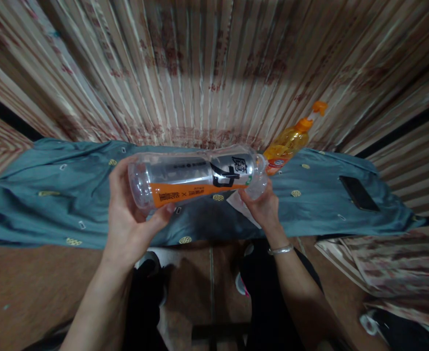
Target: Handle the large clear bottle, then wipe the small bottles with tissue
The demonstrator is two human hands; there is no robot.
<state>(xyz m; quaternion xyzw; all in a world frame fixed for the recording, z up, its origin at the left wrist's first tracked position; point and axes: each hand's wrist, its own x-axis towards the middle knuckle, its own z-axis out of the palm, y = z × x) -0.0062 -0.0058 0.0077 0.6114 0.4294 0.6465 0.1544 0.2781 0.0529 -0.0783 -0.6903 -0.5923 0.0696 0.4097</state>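
A clear plastic drink bottle (195, 178) with a silver and orange label lies sideways in the air between my two hands. My left hand (126, 209) is wrapped round its base at the left end. At the neck end, my right hand (261, 202) closes on the bottle, its fingers partly hidden behind the clear plastic. The bottle looks empty. Below my right hand a white paper or cloth (239, 204) shows on the teal cloth. Just beyond the neck stands a spray bottle (286, 146) of yellow-orange liquid with an orange nozzle.
A teal patterned cloth (53, 195) covers the narrow table. A dark phone (358, 193) lies on it at the right. Pleated striped curtains (199, 73) hang close behind the table. Dark frame bars (9, 114) run along the sides.
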